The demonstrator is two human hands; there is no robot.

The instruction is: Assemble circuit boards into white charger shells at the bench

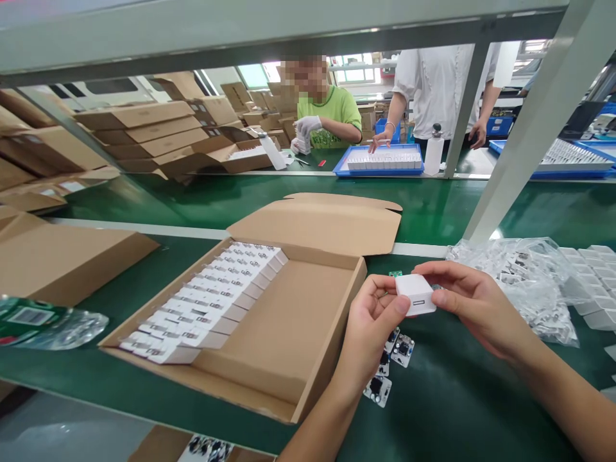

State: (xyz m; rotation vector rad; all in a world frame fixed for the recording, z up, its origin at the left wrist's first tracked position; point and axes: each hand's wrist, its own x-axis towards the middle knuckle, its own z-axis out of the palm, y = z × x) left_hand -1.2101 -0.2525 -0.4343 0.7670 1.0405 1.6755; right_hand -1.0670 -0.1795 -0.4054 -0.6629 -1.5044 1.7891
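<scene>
A head-worn camera looks forward and down from close above and behind the left hand [370, 337] and right hand [481, 308], facing across a green worktop [433, 398], with a grey metal shelf frame [240, 42] above the hands and a farther worktop [312, 160] beyond them.

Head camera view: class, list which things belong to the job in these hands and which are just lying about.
Belongs: white USB charger, left hand, right hand, small circuit boards, open carton of chargers.
Lying about: crumpled plastic wrapper, stacked cartons.
</scene>
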